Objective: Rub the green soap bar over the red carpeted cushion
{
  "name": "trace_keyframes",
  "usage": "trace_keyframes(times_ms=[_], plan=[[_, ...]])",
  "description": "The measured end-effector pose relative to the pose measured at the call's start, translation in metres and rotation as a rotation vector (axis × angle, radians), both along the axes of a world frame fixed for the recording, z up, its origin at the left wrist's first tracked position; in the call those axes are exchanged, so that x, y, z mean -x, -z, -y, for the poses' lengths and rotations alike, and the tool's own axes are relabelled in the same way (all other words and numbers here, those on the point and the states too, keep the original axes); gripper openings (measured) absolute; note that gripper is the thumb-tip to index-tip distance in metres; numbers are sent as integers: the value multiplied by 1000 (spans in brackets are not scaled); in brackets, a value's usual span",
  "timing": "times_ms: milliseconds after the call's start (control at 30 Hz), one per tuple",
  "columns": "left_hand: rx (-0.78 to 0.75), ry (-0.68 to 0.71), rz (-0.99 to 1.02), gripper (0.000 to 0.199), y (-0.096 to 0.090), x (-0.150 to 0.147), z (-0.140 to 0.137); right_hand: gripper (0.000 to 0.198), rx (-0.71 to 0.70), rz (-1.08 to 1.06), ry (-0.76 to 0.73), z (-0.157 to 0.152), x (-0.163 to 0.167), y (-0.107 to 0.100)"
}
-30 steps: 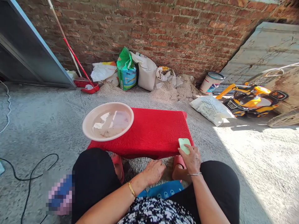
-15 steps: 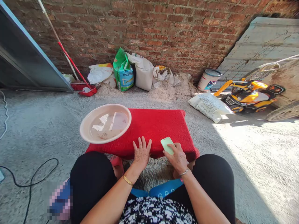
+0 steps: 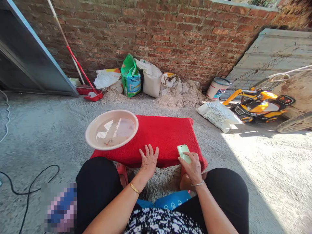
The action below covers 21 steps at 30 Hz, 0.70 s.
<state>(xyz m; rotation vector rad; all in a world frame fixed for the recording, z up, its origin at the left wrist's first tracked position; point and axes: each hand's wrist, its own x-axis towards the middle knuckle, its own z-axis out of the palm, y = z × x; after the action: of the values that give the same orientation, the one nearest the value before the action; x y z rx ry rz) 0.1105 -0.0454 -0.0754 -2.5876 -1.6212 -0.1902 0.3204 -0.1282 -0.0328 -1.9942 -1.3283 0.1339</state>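
Note:
A red cloth [image 3: 165, 130] lies spread over a low stand in front of me, hanging down over its near edge. My left hand [image 3: 149, 161] rests on the cloth near that edge, palm down with fingers spread. In my right hand [image 3: 193, 167] is a pale green oblong block [image 3: 184, 152] with rounded corners and a small hole near its far end. The block lies against the cloth near the right corner; its underside is hidden. A pale pink basin [image 3: 112, 144] of water stands on the left part of the cloth, with sediment on its bottom.
Behind stand a brick wall [image 3: 156, 35], filled sacks [image 3: 151, 79], and a red dustpan [image 3: 95, 95]. On the right are a bucket [image 3: 218, 88], a white sack [image 3: 219, 113] and a yellow toy digger [image 3: 263, 104]. A black cable [image 3: 31, 191] lies at left.
My right hand has slid the pale green block to the right along the cloth. My left hand stays in place on the cloth. The camera view has tilted up slightly.

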Motion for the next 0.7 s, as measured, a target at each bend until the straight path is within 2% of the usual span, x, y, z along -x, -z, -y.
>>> trace_keyframes(times_ms=[100,200,267,367,533,600,700], plan=[[5,1,7,59,-1,0,0,34,22,75,-183,1,24,0],[-3,-1,-41,58,-2,0,0,33,60,145,-255,3,32,3],[-9,-3,-79,57,-2,0,0,33,57,136,-213,4,26,5],[-10,1,-96,58,-2,0,0,34,57,65,-55,5,4,9],[-11,9,-80,58,0,0,0,48,8,18,182,9,-28,15],[-16,6,-84,57,0,-1,0,51,-28,22,194,9,-30,15],[-13,3,-59,56,0,-1,0,49,-77,25,118,5,-19,12]])
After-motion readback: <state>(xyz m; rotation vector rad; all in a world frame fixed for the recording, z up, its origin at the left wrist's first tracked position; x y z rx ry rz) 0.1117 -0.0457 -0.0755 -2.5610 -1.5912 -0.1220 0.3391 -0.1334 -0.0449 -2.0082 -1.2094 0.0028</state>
